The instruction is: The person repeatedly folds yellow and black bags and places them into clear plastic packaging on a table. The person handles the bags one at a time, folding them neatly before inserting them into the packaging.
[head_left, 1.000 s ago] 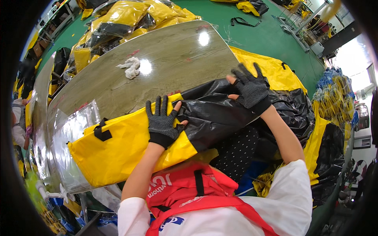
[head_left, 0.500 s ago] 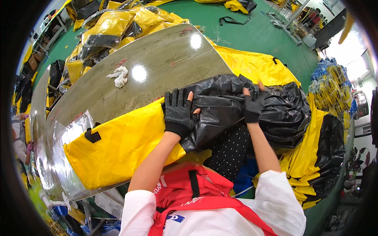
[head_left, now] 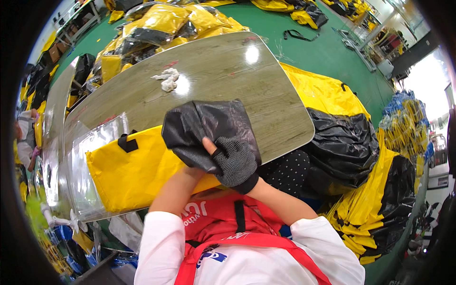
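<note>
A yellow-and-black coated-fabric piece lies at the table's front edge, its black end folded up into a raised, creased flap. On the near side of that flap is my right hand, in a dark dotted glove with a bare thumb. The hand is closed on the black fabric, its thumb reaching left across it. My left forearm comes up beneath the flap, and the fabric and right hand hide the left hand, so its fingers do not show. A black tab sits on the yellow part's far edge.
The wood-patterned table carries a crumpled white cloth and clear plastic sleeves. Plastic-wrapped yellow-and-black bundles are heaped beyond it. More black fabric and yellow fabric bulge along the right side.
The black end has been lifted from the right and folded leftward over the piece. My right hand has moved left with it, while my left hand has gone under the fabric.
</note>
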The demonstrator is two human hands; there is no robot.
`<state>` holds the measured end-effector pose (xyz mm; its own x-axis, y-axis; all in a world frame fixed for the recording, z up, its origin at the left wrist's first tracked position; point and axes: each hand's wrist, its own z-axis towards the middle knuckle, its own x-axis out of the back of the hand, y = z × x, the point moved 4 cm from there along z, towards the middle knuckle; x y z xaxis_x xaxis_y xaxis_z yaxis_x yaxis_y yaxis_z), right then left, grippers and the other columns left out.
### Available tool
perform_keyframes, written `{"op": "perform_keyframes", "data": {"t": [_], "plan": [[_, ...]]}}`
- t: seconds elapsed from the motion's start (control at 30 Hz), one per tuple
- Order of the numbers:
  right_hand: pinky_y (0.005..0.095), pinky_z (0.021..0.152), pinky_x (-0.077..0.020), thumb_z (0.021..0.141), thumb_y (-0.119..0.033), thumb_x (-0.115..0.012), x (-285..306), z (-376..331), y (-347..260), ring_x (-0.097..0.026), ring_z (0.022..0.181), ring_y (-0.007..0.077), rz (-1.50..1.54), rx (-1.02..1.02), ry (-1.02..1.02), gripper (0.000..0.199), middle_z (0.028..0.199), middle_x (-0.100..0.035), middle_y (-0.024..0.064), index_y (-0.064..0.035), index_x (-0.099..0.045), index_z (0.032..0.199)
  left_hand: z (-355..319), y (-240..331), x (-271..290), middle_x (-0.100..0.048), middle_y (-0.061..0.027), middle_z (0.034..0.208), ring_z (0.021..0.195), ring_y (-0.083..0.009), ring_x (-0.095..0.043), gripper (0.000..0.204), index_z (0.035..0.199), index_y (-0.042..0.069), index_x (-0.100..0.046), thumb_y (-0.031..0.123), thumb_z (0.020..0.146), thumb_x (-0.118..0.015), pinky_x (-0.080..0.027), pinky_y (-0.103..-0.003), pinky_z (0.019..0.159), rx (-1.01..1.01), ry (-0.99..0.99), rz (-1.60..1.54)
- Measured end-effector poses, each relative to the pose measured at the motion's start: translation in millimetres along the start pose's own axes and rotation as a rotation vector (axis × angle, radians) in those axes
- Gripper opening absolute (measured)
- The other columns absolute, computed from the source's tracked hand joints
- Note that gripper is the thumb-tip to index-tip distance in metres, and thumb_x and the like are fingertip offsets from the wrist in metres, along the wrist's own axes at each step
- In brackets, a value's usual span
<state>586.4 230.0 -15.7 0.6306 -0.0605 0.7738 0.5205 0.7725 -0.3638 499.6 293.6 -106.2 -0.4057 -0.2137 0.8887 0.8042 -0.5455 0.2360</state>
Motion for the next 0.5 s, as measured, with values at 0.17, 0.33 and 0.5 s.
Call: {"op": "perform_keyframes", "data": {"t": [0.17,0.33,0.5], "plan": [[0.0439,0.080,-0.0429,0.071,-0.021,-0.064,-55,-4,-9,-0.054,0.089,0.0327,-0.050,0.037,-0.393,0.061,0.096,-0.055,0.0156,-0.0151,-0.048,0.129,-72,-94,72,-0.035,-0.0206,0.138,0.131,-0.0360,-0.028,0.069,0.133,0.001,-0.038,0.031,0.076,-0.063,-0.015,-0.044,0.111,-0.157,-0.264,-0.021],[0.0550,0.097,-0.0278,0.069,-0.049,-0.064,-58,18,-27,-0.042,0.114,0.0390,-0.285,-0.022,-0.690,0.069,0.127,-0.043,0.0203,-0.0093,-0.051,0.124,-186,-140,191,-0.033,-0.0219,0.138,0.131,-0.0401,-0.026,0.067,0.132,0.009,-0.040,0.024,0.072,-0.066,-0.017,-0.048,0.110,0.339,-0.087,0.462],[0.0530,0.110,-0.0059,0.073,-0.065,-0.052,-94,32,-49,-0.025,0.132,0.0353,-0.078,0.218,-0.506,0.085,0.138,-0.034,0.0219,-0.0003,-0.046,0.127,-419,-96,191,-0.040,-0.0219,0.133,0.125,-0.0311,-0.036,0.066,0.130,-0.003,-0.036,0.033,0.083,-0.064,-0.026,-0.036,0.105,1.167,0.483,0.579]]}}
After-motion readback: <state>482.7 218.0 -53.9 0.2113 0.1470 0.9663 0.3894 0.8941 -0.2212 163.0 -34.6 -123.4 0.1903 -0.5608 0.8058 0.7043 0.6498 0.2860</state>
